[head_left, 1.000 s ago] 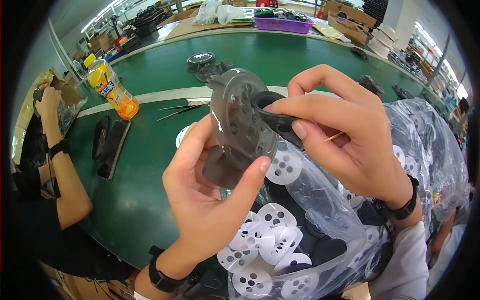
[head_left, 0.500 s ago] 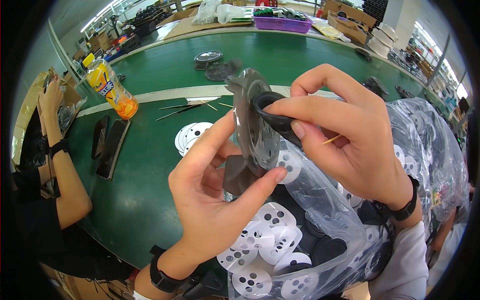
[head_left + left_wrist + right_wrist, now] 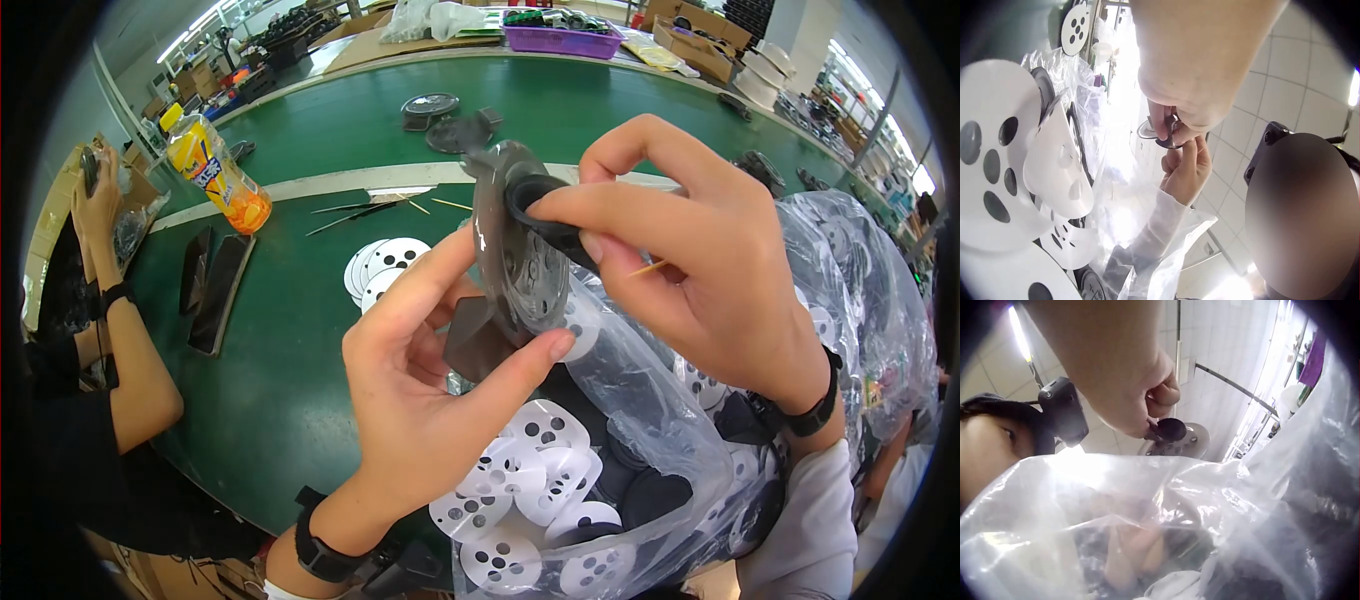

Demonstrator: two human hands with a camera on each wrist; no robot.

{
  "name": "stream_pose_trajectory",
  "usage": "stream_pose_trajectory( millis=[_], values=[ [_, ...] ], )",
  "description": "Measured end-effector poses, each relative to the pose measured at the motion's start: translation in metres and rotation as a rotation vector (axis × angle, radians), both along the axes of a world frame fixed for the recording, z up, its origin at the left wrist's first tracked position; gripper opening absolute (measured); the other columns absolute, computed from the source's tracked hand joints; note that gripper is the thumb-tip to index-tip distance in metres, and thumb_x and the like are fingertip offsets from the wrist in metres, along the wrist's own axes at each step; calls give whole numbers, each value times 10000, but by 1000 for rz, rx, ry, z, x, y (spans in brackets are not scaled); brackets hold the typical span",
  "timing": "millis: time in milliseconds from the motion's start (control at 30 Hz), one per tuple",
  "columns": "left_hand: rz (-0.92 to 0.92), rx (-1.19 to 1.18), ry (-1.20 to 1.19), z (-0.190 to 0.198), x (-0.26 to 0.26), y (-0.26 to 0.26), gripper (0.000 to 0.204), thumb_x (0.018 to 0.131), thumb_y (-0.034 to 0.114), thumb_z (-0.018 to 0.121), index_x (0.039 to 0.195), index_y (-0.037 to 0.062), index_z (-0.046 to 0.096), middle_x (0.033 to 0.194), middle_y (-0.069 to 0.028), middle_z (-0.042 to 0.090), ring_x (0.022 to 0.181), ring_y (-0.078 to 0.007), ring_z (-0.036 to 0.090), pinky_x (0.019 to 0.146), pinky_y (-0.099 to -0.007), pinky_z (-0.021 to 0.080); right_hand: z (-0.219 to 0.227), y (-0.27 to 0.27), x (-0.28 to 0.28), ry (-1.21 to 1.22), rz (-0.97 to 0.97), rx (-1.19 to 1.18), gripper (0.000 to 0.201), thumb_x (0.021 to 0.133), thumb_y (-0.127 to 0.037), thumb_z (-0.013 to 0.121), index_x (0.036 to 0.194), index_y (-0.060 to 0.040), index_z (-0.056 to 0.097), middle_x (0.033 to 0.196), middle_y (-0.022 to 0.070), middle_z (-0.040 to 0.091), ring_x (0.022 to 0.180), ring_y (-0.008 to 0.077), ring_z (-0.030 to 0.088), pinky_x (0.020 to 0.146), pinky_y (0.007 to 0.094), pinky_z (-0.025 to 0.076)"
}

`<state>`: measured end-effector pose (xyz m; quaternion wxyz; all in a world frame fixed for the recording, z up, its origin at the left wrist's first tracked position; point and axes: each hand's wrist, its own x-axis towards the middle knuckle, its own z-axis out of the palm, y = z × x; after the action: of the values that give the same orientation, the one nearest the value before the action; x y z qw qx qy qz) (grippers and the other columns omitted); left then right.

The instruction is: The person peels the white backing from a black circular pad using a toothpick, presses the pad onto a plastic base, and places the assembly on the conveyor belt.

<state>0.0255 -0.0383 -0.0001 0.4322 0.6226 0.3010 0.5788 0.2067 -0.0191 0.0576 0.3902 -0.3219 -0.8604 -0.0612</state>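
Smoky translucent plastic forms the round part (image 3: 505, 250) gripped in your left hand (image 3: 430, 390); your right hand (image 3: 700, 260) pinches a black pad (image 3: 545, 215) against its face.

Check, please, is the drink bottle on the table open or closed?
Closed: the yellow cap sits on the neck of the bottle. How tight it is, I cannot tell.
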Motion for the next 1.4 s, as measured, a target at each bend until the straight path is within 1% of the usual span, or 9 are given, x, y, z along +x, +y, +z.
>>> stream_pose_trajectory(
  millis=[67, 267, 567, 933, 1033, 1100, 1133, 1200, 1400],
  values=[
    [2, -8, 10, -1, 1, 1, 607, 686, -50, 731, 1221, -86, 445, 1080, -94, 573, 972, -128, 548, 859, -262, 437, 1, -3, 1, -97, -50, -26, 279, 658, 79, 567, 897, -35, 655, 827, 84, 533, 562, 147, 547, 480, 233, 437],
    [29, 59, 77, -4, 1, 1, 608, 688, -36, 736, 1219, -84, 444, 1079, -96, 570, 979, -130, 544, 866, -265, 433, 6, -7, 2, -140, -87, -12, 266, 651, 65, 582, 890, -32, 647, 804, 89, 520, 565, 176, 553, 495, 252, 446],
    [3, 81, 101, -6, 2, 1, 614, 694, -57, 716, 1233, -81, 423, 1104, -111, 552, 999, -149, 546, 877, -280, 433, 9, -18, 0, -224, -202, -86, 311, 601, 65, 628, 881, -70, 636, 871, 68, 503, 532, 178, 583, 484, 265, 431],
    [-12, 57, 128, -11, 1, 3, 595, 713, -107, 661, 1248, -80, 401, 1106, -120, 548, 994, -164, 557, 867, -298, 450, 9, -16, 3, -287, -218, -100, 312, 583, 65, 631, 862, -75, 627, 866, 54, 496, 531, 178, 595, 476, 281, 430],
    [-30, 45, 109, -10, 2, 3, 598, 711, -112, 662, 1248, -80, 400, 1109, -118, 547, 999, -167, 556, 864, -299, 453, 10, -16, 3, -300, -211, -87, 289, 597, 43, 643, 862, -71, 628, 865, 60, 497, 525, 188, 591, 475, 285, 431],
    [1, 29, 53, -11, 4, 3, 618, 692, -83, 701, 1251, -54, 439, 1002, -81, 549, 892, -118, 570, 724, -226, 485, 10, -16, 3, -309, -207, -76, 269, 611, 20, 657, 864, -68, 629, 864, 66, 497, 522, 196, 588, 477, 288, 433],
    [0, 28, 53, -8, 4, 2, 618, 692, -83, 701, 1251, -54, 439, 1002, -81, 549, 892, -118, 570, 724, -226, 485, 10, -16, 4, -282, -178, -70, 251, 624, -17, 676, 867, -58, 628, 859, 74, 500, 540, 207, 584, 487, 292, 437],
    [-164, -143, -35, 1, 3, 2, 565, 745, -79, 655, 1256, -68, 413, 1052, -105, 559, 914, -134, 582, 724, -244, 508, 11, -15, 5, -255, -150, -65, 242, 638, -53, 695, 870, -48, 628, 854, 82, 502, 559, 218, 579, 497, 296, 442],
    [-225, -245, -183, 0, 8, 1, 538, 790, -62, 623, 1267, -77, 374, 1060, -116, 563, 900, -141, 588, 729, -266, 529, 6, -10, 5, -195, -136, -100, 272, 666, -116, 719, 895, -14, 616, 838, 99, 512, 632, 246, 547, 543, 304, 454]
  ],
)
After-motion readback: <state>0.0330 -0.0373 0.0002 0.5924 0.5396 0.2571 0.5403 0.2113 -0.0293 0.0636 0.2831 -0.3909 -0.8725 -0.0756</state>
